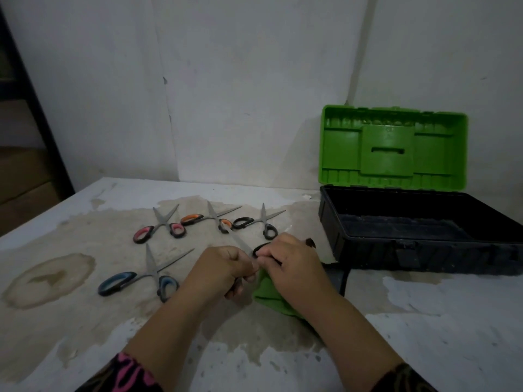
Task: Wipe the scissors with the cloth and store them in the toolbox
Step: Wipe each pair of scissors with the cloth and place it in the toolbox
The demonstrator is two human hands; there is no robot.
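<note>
My left hand (pixel 223 268) and my right hand (pixel 294 267) meet at the table's middle around a pair of black-handled scissors (pixel 239 240). Its blade points up and left out of my left hand, and one handle loop shows by my right fingers. My right hand also grips a green cloth (pixel 267 294), which hangs below it. Several more scissors lie open on the table: pink-handled scissors (pixel 160 227), orange-handled scissors (pixel 210 217), black-handled scissors (pixel 261 222) and blue-handled scissors (pixel 141 275). The toolbox (pixel 424 253) stands open at the right, its green lid (pixel 393 148) upright.
The table (pixel 424 335) is white with large brown stains and ends at a white wall behind. A dark shelf frame (pixel 34 108) stands off the table's left side. The toolbox's black base looks empty inside.
</note>
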